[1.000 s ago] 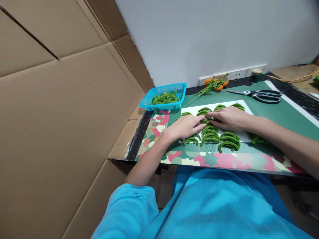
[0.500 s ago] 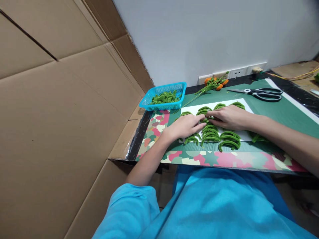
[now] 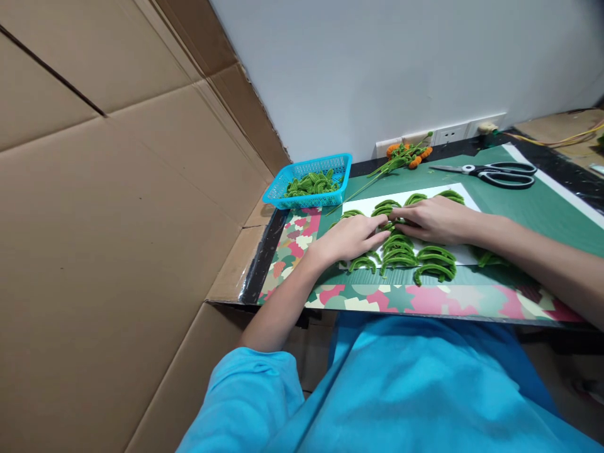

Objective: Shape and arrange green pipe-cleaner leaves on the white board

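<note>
While both hands meet over the middle of the white sheet [image 3: 465, 255], the left hand [image 3: 346, 239] and right hand [image 3: 438, 220] bend their fingers towards one column of curved green pieces [image 3: 399, 257], though whether either pinch is closed on a piece cannot be told, the fingertips being partly hidden. Further pieces lie in stacked arcs to left and right, the nearest overhanging the sheet's near edge. Scissors [image 3: 481, 172] rest far right, and a blue basket [image 3: 311, 202] holding green pieces stands far left.

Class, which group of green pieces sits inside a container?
The heap in the blue basket, at the far left; the other groups lie outside it, on or beside the white sheet.
</note>
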`<state>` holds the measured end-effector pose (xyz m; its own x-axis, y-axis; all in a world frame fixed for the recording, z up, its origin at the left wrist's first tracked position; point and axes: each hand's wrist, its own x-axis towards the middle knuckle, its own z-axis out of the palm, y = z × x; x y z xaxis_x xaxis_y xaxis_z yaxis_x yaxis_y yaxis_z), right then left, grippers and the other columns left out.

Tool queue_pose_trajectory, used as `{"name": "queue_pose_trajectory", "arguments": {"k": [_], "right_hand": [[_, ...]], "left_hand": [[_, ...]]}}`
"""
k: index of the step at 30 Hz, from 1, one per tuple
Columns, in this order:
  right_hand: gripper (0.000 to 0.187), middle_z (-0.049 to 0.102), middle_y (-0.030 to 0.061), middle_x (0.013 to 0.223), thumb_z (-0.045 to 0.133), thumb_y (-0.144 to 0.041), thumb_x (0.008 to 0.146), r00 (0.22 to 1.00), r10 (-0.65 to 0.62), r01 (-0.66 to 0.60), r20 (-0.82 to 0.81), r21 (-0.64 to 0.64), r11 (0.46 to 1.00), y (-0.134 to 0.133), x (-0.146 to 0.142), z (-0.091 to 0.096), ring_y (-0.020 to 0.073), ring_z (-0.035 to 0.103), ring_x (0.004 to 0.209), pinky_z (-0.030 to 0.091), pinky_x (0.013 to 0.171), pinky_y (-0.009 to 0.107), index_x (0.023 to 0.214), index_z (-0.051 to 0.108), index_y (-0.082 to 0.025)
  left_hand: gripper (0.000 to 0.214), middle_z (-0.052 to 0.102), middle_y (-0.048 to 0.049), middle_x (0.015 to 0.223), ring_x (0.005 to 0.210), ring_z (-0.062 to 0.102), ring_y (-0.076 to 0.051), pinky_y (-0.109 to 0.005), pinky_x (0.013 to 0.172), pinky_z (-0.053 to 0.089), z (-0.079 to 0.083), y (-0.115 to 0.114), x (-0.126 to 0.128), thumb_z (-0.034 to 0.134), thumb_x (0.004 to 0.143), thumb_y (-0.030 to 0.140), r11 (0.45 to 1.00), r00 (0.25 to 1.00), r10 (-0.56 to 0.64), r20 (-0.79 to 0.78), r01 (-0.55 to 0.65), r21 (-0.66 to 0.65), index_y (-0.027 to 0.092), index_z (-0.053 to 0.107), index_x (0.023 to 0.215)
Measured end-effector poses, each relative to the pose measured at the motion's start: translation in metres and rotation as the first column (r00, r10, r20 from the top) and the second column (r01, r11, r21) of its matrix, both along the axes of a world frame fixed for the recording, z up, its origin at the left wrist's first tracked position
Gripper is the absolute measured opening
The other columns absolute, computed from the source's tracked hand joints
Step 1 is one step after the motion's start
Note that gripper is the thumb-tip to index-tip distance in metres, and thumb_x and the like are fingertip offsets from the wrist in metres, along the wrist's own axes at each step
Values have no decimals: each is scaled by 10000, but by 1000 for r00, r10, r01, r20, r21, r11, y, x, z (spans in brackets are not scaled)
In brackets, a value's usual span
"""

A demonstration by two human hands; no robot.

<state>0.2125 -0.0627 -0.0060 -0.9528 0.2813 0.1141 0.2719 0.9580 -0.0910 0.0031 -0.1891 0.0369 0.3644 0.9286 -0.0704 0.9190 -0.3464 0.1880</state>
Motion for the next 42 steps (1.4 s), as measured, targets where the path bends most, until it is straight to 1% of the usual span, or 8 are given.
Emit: {"name": "queue_pose_trajectory", "arguments": {"k": [3, 11, 19, 31, 38, 42], "right_hand": [[331, 764, 94, 922, 397, -409, 1096, 1000, 2, -2, 1, -4, 1000, 0, 0, 0, 240, 660, 734, 279, 625, 321, 1182, 650, -214], [353, 755, 92, 895, 395, -430, 1098, 1000, 3, -3, -21, -27, 1000, 1, 0, -2, 227, 637, 700, 282, 635, 322, 1187, 660, -214], [377, 760, 89, 904, 387, -451, 1094, 1000, 2, -2, -23, -13, 1000, 3, 0, -4, 228, 637, 701, 273, 638, 319, 1202, 664, -219], [384, 760, 103, 914, 354, -436, 1102, 1000, 18, -18, -1, 7, 1000, 2, 0, 0, 239, 649, 723, 253, 614, 321, 1183, 648, -204], [371, 755, 100, 895, 366, -426, 1097, 1000, 11, -11, 4, 4, 1000, 0, 1, 2, 235, 639, 713, 252, 618, 320, 1166, 652, -200], [382, 758, 100, 897, 371, -423, 1094, 1000, 10, -9, 12, -4, 1000, -1, 0, 4, 231, 633, 697, 257, 625, 321, 1192, 662, -195]], "left_hand": [[318, 702, -50, 860, 793, 658, -221, -318, 648, 355, 0, 0, 0, 399, 1111, 442, 1000, 1000, -6, 2, 6, 9, 207, 605, 1056], [305, 696, -53, 849, 786, 649, -223, -312, 651, 350, 1, 0, 1, 402, 1109, 431, 1000, 1000, 1, 0, -1, 4, 207, 603, 1062], [300, 706, -53, 860, 792, 657, -222, -303, 659, 355, 2, 0, 1, 411, 1106, 429, 1000, 1000, 17, -6, -17, -4, 208, 611, 1071], [284, 696, -48, 834, 772, 652, -221, -310, 627, 321, 0, 1, 1, 420, 1106, 417, 1000, 1000, 4, -9, -3, 12, 205, 601, 1057], [278, 703, -51, 848, 792, 662, -228, -306, 637, 342, 0, 0, 1, 429, 1102, 417, 1000, 1000, 15, -2, -15, 6, 208, 610, 1070], [277, 704, -50, 847, 792, 660, -231, -308, 641, 343, -2, 1, 0, 429, 1102, 418, 1000, 1000, 9, 4, -9, 12, 210, 611, 1076]]}}
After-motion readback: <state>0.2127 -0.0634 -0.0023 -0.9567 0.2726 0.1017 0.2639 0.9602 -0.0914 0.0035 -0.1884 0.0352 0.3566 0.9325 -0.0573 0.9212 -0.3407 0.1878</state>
